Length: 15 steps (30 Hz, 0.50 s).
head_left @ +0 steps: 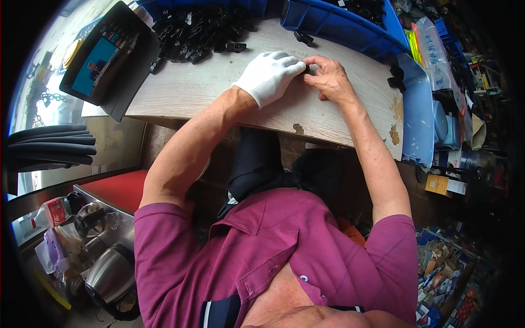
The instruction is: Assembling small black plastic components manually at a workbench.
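Note:
My left hand [268, 77], in a white knitted glove, is closed with its fingertips at a small black plastic part [308, 70]. From the other side, the thumb and fingers of my bare right hand [330, 80] pinch the same part just above the tabletop. Fingers cover most of it, so its exact kind does not show. Beyond my left hand lies a heap of similar black plastic parts [188, 35]. One loose black piece [236, 47] rests by the heap's edge, and another [303, 37] is beyond my hands.
The pale wooden table [180, 93] has worn patches. A tablet [95, 68] leans in its dark case at the left. A blue bin [339, 27] stands at the back, and a blue tray [418, 112] borders the right edge near more black pieces [396, 78]. A metal kettle [112, 273] sits lower left.

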Available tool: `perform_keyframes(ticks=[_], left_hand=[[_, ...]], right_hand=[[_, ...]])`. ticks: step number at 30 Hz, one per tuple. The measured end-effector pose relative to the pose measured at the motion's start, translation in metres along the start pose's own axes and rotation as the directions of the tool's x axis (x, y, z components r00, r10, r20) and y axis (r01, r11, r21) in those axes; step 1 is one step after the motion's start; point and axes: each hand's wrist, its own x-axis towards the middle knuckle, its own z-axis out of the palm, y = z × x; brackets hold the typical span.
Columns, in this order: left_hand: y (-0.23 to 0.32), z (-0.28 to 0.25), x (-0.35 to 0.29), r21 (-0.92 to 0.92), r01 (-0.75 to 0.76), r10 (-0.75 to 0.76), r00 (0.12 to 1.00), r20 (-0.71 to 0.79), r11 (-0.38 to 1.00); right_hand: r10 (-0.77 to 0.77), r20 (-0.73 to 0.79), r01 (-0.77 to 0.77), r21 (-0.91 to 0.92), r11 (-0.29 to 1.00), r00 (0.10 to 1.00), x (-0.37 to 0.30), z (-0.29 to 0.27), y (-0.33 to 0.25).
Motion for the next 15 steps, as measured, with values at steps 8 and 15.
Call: perform_keyframes(ticks=[8, 15], left_hand=[[-0.004, -0.024, -0.005, 0.227, 0.28, -0.207, 0.932, -0.298, 0.933], [-0.046, -0.041, -0.02, 0.618, 0.407, -0.453, 0.887, -0.091, 0.673]], right_hand=[[0.076, -0.088, -0.066, 0.115, 0.991, 0.993, -0.006, 0.004, 0.006], [0.307, -0.159, -0.175, 0.544, 0.82, 0.938, -0.016, -0.017, 0.025]])
